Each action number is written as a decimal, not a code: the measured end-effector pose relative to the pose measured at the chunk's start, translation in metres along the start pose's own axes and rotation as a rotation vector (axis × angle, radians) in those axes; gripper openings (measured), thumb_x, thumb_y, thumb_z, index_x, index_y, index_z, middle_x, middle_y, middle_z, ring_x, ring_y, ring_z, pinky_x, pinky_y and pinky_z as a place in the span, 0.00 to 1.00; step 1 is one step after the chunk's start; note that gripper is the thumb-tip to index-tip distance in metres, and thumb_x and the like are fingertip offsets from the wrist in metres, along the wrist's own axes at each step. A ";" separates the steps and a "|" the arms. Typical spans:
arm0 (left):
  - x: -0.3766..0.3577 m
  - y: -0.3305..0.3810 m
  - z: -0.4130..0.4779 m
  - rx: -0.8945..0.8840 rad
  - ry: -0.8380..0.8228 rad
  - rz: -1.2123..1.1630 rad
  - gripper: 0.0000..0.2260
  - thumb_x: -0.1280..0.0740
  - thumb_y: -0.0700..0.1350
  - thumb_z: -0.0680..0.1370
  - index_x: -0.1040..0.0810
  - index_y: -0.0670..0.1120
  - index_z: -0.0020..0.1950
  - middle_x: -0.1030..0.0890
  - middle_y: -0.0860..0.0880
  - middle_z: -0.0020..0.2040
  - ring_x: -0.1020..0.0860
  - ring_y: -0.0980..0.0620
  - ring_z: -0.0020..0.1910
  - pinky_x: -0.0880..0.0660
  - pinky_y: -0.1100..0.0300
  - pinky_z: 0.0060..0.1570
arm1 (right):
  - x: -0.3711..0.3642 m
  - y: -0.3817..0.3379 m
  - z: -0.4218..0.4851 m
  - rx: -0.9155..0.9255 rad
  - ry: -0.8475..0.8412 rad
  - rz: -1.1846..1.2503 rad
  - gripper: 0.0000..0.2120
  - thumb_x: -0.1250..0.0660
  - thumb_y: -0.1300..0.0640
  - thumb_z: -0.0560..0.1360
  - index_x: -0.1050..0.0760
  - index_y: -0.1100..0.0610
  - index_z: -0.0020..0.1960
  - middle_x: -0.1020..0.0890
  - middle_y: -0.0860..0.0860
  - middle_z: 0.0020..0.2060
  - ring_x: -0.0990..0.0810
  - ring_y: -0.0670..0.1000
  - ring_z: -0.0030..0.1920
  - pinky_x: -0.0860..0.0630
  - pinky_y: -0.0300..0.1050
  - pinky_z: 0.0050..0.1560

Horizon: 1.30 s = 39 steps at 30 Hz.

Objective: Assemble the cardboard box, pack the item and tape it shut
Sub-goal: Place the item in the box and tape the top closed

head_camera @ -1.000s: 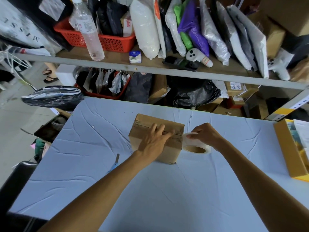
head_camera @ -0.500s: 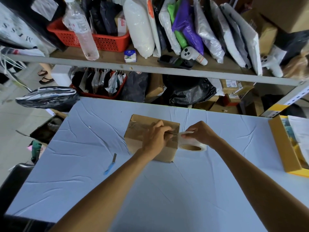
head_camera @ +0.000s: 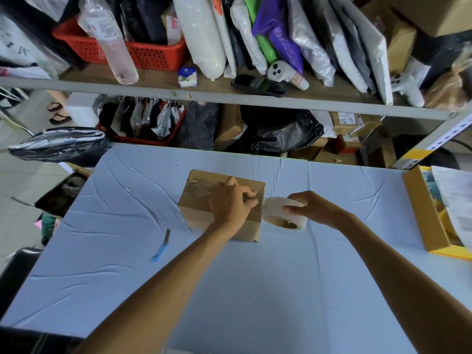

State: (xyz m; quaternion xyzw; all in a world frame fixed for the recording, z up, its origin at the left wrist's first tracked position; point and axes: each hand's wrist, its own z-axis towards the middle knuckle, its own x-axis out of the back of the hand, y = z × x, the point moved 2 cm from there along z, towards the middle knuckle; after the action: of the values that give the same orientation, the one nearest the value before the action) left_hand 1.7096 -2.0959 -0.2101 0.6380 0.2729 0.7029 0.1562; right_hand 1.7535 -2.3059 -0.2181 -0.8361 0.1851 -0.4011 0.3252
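Sitting closed in the middle of the table, slightly toward the far side, is one small brown cardboard box [head_camera: 198, 215]. The left hand [head_camera: 231, 204] rests on the right end of its top, fingers curled together and pinching a thin strip of tape [head_camera: 259, 199] at the box's right edge. That strip runs to one roll of whitish clear packing tape [head_camera: 281, 213], just beside the box on its right. The right hand [head_camera: 315, 209] grips the roll, fingers wrapped over its outer band.

A creased light-blue cloth covers the table [head_camera: 255, 290]. One blue-handled utility knife [head_camera: 161, 246] lies on it, left of the box and nearer, well apart from both hands. At the right edge stands one open yellow-and-brown carton [head_camera: 424, 213] with papers inside.

Beyond the far edge runs a grey metal shelf [head_camera: 229, 98], crowded with goods. It holds two red plastic baskets, one on top at the left [head_camera: 150, 53] and one below [head_camera: 143, 140]. There are also one clear plastic bottle [head_camera: 112, 42], two white handheld controllers [head_camera: 286, 74] [head_camera: 406, 85], and a row of upright plastic mailer bags. More brown cartons fill the lower level, and one shiny black bag [head_camera: 61, 145] lies to the far left of the table
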 end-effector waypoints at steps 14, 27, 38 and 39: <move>-0.004 -0.005 -0.007 -0.050 0.019 0.020 0.05 0.26 0.50 0.72 0.17 0.53 0.46 0.30 0.56 0.43 0.28 0.51 0.47 0.36 0.60 0.38 | -0.015 0.039 -0.002 -0.277 0.246 -0.164 0.32 0.31 0.29 0.61 0.27 0.61 0.33 0.25 0.52 0.31 0.25 0.54 0.34 0.33 0.48 0.35; -0.025 -0.018 -0.026 -0.312 0.032 0.198 0.28 0.23 0.56 0.59 0.23 0.46 0.55 0.29 0.46 0.50 0.33 0.48 0.51 0.30 0.54 0.52 | -0.020 0.045 -0.010 -0.111 0.083 -0.044 0.04 0.31 0.44 0.73 0.18 0.41 0.43 0.17 0.49 0.43 0.21 0.51 0.45 0.27 0.44 0.46; -0.020 -0.019 -0.016 -0.331 -0.041 0.211 0.30 0.22 0.57 0.60 0.24 0.47 0.58 0.30 0.45 0.54 0.34 0.47 0.53 0.33 0.53 0.56 | -0.013 0.046 -0.034 0.000 -0.076 0.279 0.10 0.35 0.55 0.78 0.18 0.48 0.56 0.18 0.43 0.54 0.21 0.43 0.54 0.28 0.35 0.53; -0.020 -0.019 -0.016 -0.336 -0.043 0.212 0.30 0.23 0.57 0.60 0.24 0.47 0.58 0.30 0.45 0.54 0.33 0.46 0.53 0.33 0.53 0.56 | -0.015 0.048 -0.034 -0.008 -0.103 0.266 0.10 0.34 0.54 0.78 0.19 0.46 0.56 0.18 0.43 0.55 0.21 0.43 0.55 0.28 0.37 0.54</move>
State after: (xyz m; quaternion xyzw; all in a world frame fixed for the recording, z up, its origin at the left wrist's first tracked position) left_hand 1.6943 -2.0946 -0.2384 0.6430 0.0796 0.7374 0.1912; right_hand 1.7155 -2.3452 -0.2437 -0.8250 0.2791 -0.3101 0.3811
